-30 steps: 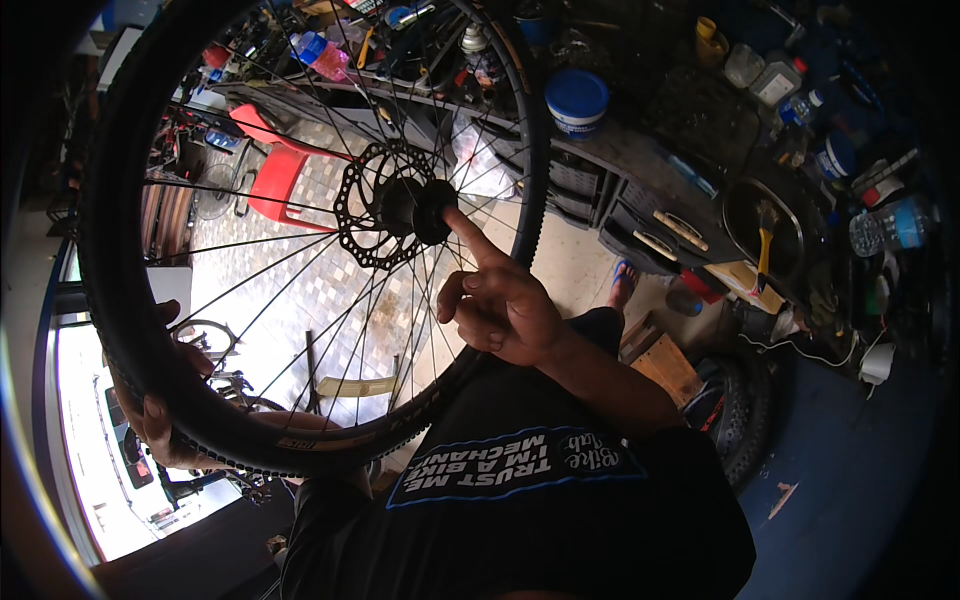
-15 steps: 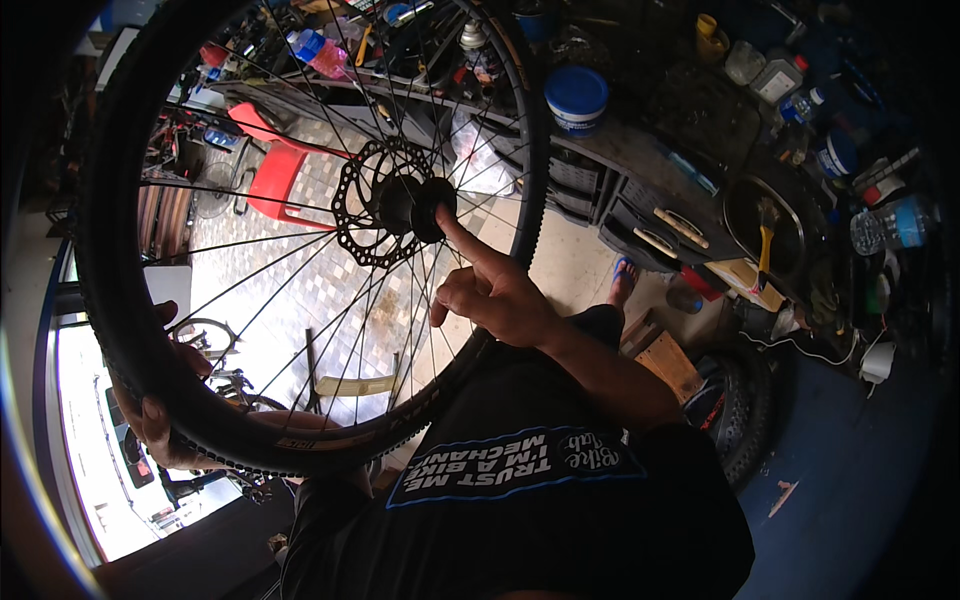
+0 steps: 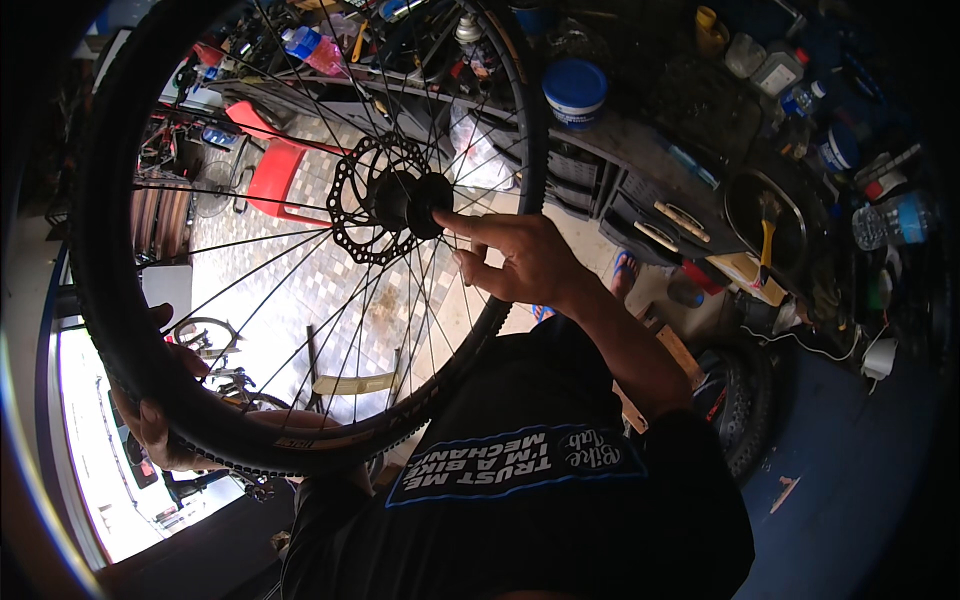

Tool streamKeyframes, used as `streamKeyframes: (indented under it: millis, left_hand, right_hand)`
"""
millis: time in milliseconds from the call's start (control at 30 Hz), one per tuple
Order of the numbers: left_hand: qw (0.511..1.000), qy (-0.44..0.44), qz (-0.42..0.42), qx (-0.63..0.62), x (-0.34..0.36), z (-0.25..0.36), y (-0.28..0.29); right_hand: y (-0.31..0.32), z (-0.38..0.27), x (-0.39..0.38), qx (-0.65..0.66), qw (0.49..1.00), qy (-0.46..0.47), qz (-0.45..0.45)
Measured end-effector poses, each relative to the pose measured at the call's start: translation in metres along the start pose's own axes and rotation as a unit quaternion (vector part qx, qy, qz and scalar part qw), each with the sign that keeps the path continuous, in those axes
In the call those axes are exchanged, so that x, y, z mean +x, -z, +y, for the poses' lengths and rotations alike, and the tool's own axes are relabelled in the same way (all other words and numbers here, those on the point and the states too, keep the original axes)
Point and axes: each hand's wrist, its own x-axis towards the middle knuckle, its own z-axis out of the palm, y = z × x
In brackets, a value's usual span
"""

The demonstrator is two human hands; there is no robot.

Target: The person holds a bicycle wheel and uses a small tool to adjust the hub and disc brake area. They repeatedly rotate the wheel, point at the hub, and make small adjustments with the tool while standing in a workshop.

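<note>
A bicycle wheel (image 3: pixel 108 250) with a black knobbly tyre stands up before me, its spokes crossing the middle of the view. My left hand (image 3: pixel 155 430) is wrapped round the tyre and rim at the lower left. At the centre is a black hub (image 3: pixel 400 203), with a perforated disc brake rotor (image 3: pixel 344 215) on its far side. My right hand (image 3: pixel 525 262) reaches in from the right and touches the hub's near end with the index fingertip. Its other fingers are partly bent and apart, holding nothing.
Beyond the wheel a cluttered workbench (image 3: pixel 640 160) carries a blue-lidded tub (image 3: pixel 575 92), bottles and tools. A round metal pan (image 3: pixel 745 205) holds a yellow-handled brush (image 3: pixel 768 240). A red chair (image 3: pixel 277 178) stands on the tiled floor. Another tyre (image 3: pixel 750 440) lies at lower right.
My right hand has turned and shifted slightly right and up, its fingertip still at the hub's end. The wheel has barely moved; my left hand keeps its hold.
</note>
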Motion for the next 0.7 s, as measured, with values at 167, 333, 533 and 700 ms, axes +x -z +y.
streamKeyframes:
  millis: [167,333,533,700]
  left_hand:
    - [1.000,0.011,0.014,0.004,-0.003,0.009,-0.017]
    - [0.999,0.018,0.032,0.011,-0.003,0.003,-0.005]
    - [0.998,0.030,0.049,0.014,-0.005,0.017,-0.024]
    - [0.997,0.039,0.064,0.012,-0.020,0.004,-0.008]
  right_hand:
    - [0.015,0.000,0.005,-0.202,0.975,0.088,0.025]
    - [0.018,0.000,0.003,-0.333,0.932,0.135,0.050]
    - [0.022,0.003,0.003,-0.371,0.914,0.156,0.048]
    - [0.023,0.003,0.006,-0.398,0.903,0.157,0.040]
